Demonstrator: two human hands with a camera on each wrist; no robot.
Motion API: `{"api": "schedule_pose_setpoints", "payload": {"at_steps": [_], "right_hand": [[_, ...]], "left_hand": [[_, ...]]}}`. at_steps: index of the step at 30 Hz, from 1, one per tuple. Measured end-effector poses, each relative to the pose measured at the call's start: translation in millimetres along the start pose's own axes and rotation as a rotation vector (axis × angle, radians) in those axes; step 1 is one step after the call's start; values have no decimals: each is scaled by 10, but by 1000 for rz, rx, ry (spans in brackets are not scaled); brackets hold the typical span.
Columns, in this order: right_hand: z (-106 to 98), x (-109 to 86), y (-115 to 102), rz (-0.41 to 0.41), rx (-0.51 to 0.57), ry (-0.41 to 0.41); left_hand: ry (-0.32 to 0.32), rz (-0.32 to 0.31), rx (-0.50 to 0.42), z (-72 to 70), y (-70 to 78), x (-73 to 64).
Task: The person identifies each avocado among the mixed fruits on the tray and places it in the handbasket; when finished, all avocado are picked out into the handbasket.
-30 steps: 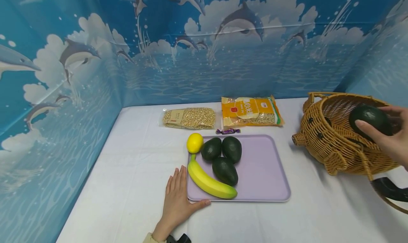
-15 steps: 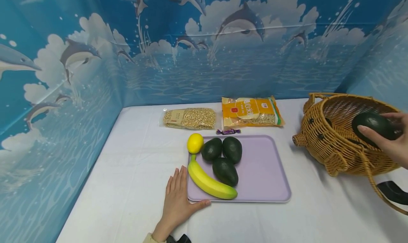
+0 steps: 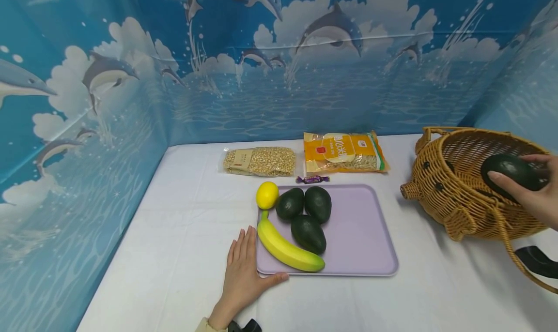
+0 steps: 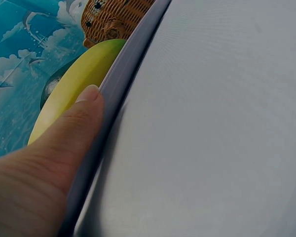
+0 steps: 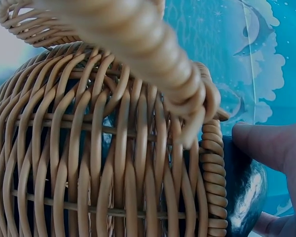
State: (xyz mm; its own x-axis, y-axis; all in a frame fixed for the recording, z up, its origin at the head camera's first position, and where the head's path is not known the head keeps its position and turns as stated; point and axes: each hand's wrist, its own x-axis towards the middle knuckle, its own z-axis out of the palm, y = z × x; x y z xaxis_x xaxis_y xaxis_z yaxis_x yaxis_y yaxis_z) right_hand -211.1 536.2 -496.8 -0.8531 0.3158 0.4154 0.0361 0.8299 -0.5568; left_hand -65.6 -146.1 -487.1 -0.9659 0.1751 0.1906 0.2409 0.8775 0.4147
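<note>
My right hand (image 3: 538, 191) grips a dark green avocado (image 3: 510, 174) between thumb and fingers, inside the mouth of a pig-shaped wicker basket (image 3: 462, 201). In the right wrist view the avocado (image 5: 249, 192) shows past the basket's rim, and dark shapes appear through the weave. My left hand (image 3: 241, 271) rests with straight fingers along the left edge of a lilac tray (image 3: 362, 235). Its thumb lies at the tray's front edge; the left wrist view shows the thumb near the banana (image 4: 79, 84). On the tray are a banana (image 3: 285, 247), a lemon (image 3: 267, 195) and several avocados (image 3: 308, 233).
Behind the tray lie a purple-wrapped candy (image 3: 312, 179), a clear bag of pale grains (image 3: 266, 161) and an orange bag (image 3: 344, 153). A dolphin-print curtain (image 3: 305, 90) encloses the table's back and sides. The basket's looped handle (image 3: 507, 247) hangs toward the front.
With the avocado in it, my right hand has sunk slightly lower into the basket, then stayed nearly still. My left hand has kept its place by the tray.
</note>
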Motion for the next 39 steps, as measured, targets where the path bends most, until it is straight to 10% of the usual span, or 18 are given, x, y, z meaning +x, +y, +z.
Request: {"api": "schedule_pose_setpoints", "payload": {"at_steps": [4, 11, 19, 26, 39], "right_hand": [[-66, -93, -273, 30, -16, -4], [-406, -371, -1385, 121, -49, 7], [-466, -521, -1533, -19, -10, -49], [-698, -991, -3036, -98, 31, -222], [-37, -1270, -3554, -349, 280, -195]], "left_hand": [[-8, -8, -14, -15, 10, 3], [4, 0, -9, -16, 12, 5], [-37, -29, -23, -28, 15, 9], [-31, -21, -19, -27, 19, 11], [-51, -35, -10, -24, 17, 3]]}}
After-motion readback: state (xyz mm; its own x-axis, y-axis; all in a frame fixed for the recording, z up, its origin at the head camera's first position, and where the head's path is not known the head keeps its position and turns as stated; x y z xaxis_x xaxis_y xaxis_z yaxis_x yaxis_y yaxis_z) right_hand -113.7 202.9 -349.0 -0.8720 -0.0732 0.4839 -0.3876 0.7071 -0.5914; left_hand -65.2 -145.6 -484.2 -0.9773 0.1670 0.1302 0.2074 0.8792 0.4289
